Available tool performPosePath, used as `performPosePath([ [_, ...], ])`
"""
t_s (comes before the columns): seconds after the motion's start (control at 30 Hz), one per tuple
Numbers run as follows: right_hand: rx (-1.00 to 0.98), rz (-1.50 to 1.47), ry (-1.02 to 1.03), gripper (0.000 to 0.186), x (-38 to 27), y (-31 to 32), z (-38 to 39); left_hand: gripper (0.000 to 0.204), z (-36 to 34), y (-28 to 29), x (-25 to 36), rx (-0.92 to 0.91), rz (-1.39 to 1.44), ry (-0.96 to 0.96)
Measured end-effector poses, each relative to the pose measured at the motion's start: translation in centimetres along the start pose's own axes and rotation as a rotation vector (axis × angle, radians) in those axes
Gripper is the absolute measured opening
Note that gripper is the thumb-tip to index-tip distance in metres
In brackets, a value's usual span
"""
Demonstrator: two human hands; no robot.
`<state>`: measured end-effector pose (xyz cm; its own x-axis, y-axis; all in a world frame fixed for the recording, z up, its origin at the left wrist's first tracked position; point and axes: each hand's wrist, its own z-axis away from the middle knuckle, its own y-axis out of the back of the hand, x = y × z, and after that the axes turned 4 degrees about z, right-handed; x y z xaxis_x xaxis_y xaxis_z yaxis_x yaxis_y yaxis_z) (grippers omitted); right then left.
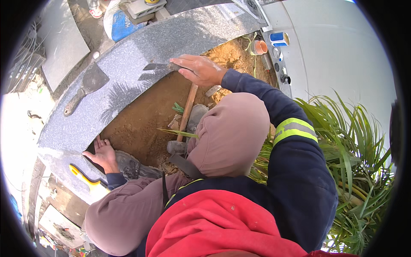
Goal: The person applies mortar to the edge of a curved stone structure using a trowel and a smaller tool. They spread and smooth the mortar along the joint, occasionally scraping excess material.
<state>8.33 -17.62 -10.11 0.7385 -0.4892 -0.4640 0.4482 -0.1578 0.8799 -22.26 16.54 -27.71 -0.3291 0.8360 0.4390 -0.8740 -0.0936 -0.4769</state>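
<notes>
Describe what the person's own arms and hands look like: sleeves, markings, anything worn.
Both hands are bare, with no gloves. The right hand comes out of a dark navy sleeve that carries a yellow-green reflective band with a grey stripe around the upper arm. The left hand has a narrow navy cuff at the wrist, under a loose dusty mauve sleeve.

An outdoor stonework or construction site is indicated: a curved grey granite slab (128, 64) is laid around bare sandy soil (145, 115), with a trowel (85, 88), a wooden-handled hammer (185, 115), concrete blocks (143, 8) and palm fronds (359, 154) seen about.
</notes>
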Motion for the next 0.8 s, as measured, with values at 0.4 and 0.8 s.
performPosePath([
  [0.4,1.074,-0.255,-1.01,0.034,26.4,5.3,21.1,0.12,-1.4,1.4,1.0,-0.049,-0.022,0.034],
  [0.8,0.543,0.496,-1.286,0.019,41.6,5.8,23.8,0.115,-1.5,0.7,0.2,-0.006,-0.066,0.011],
])
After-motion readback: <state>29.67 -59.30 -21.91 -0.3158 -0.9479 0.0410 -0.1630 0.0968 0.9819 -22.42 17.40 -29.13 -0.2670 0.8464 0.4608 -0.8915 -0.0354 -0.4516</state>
